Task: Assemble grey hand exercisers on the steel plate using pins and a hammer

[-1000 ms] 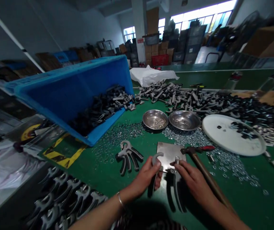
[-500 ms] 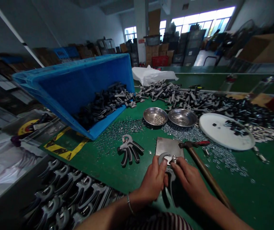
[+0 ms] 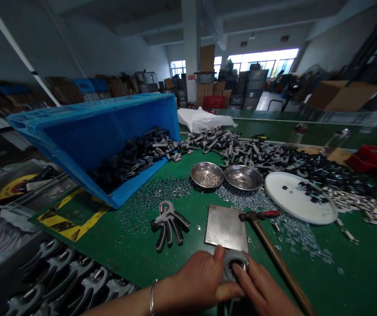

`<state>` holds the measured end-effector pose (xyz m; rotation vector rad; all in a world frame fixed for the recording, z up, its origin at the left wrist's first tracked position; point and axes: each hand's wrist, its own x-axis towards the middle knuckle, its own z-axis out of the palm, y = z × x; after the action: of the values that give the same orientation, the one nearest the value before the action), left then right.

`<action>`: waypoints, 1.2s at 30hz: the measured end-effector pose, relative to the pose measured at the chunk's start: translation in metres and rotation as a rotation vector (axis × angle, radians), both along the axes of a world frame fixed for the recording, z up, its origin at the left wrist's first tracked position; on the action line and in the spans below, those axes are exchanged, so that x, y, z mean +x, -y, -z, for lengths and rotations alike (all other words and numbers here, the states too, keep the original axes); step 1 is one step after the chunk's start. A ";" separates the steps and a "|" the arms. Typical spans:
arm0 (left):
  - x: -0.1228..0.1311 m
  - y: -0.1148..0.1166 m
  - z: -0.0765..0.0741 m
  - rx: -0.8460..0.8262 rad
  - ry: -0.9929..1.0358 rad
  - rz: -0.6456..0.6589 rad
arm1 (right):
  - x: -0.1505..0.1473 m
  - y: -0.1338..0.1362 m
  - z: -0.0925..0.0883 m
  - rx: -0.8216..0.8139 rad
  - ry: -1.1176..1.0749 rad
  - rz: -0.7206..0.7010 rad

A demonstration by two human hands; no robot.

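Observation:
A grey hand grip exerciser [image 3: 235,256] with a hooked top is between my hands, just below the metal plate [image 3: 226,226]. My left hand [image 3: 201,278] is wrapped round its left side, thumb across the front. Fingers of my right hand [image 3: 259,283] press into the hook, where a bit of shiny metal, seemingly a spring, shows; they cover most of it. The exerciser's handles are largely hidden below. Left of the plate lie two more grey-and-black hand grips [image 3: 169,221], side by side. A claw hammer [image 3: 274,252] rests at the plate's right.
A tipped blue crate [image 3: 86,127] spills grey handle parts. Behind the plate stand two steel bowls [image 3: 207,174] among scattered washers [image 3: 293,237]. To the right are a white lid [image 3: 293,206] and metal cylinders [image 3: 372,208]. Finished-looking grips [image 3: 89,285] fill a bin at lower left.
The view has tilted up. My hands have come lower and closer to my body with the exerciser. The spring, earlier held beside the hook in my right fingers, is now at the hook.

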<state>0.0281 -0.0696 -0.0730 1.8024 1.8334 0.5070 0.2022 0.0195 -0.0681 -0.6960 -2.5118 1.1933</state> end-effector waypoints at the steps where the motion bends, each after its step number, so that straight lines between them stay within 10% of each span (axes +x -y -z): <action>1: -0.004 -0.010 0.001 0.006 -0.016 0.028 | -0.002 -0.008 0.003 -0.012 0.030 0.003; 14: -0.083 -0.213 -0.017 0.111 -0.534 0.210 | -0.063 -0.277 -0.012 0.628 0.508 0.182; 18: -0.081 -0.281 -0.016 0.164 -0.539 0.145 | -0.097 -0.305 0.016 0.656 0.620 0.182; 25: -0.060 -0.365 0.032 0.011 -0.497 0.102 | -0.114 -0.338 0.049 0.639 0.706 0.234; 30: -0.057 -0.383 0.048 -0.073 -0.446 0.113 | -0.110 -0.341 0.056 0.584 0.675 0.212; 36: -0.059 -0.363 0.029 0.126 -0.390 0.060 | -0.116 -0.341 0.050 0.536 0.550 0.256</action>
<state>-0.0311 0.2935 -0.1022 2.1554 2.0280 0.2651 0.0861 0.3601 -0.1181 -1.2628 -2.8512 0.2233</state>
